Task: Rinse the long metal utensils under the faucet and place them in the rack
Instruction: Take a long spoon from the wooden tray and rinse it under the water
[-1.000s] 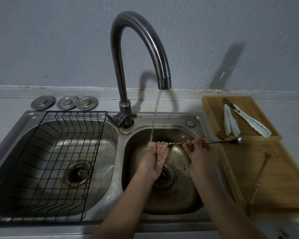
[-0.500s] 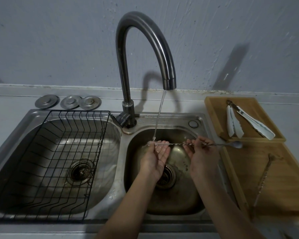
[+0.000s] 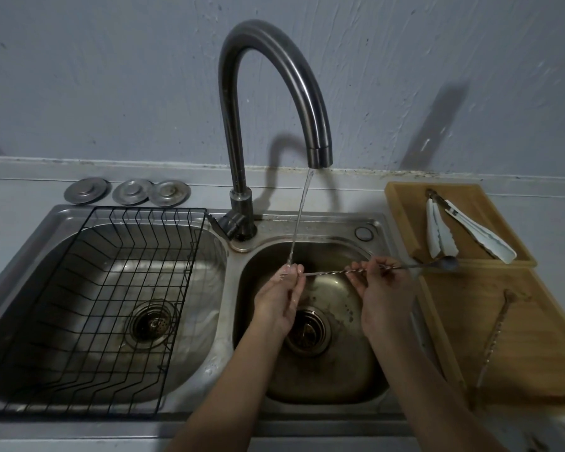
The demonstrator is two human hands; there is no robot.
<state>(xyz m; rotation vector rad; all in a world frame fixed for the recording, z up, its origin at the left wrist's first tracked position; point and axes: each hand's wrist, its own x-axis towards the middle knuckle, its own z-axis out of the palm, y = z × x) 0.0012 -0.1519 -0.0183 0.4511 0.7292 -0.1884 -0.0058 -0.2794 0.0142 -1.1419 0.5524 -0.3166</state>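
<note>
Both hands pinch the twisted bar spoon (image 3: 356, 270) level under the faucet (image 3: 318, 158) stream: left hand (image 3: 279, 296) at its tip, right hand (image 3: 384, 293) mid-shaft.

Pale counter (image 3: 20, 197) carries a steel double sink (image 3: 232, 308); black wire rack (image 3: 111, 305) sits in the basin left of the left hand (image 3: 279, 300). Three round metal drain covers (image 3: 128, 191) lie in a row on the counter beyond the rack, the two right ones overlapping. Right of the right hand (image 3: 384, 303), two wooden boards (image 3: 522, 347) lie touching, far one bearing white-tipped tongs (image 3: 467, 228), near one a twisted metal rod (image 3: 494, 334).
</note>
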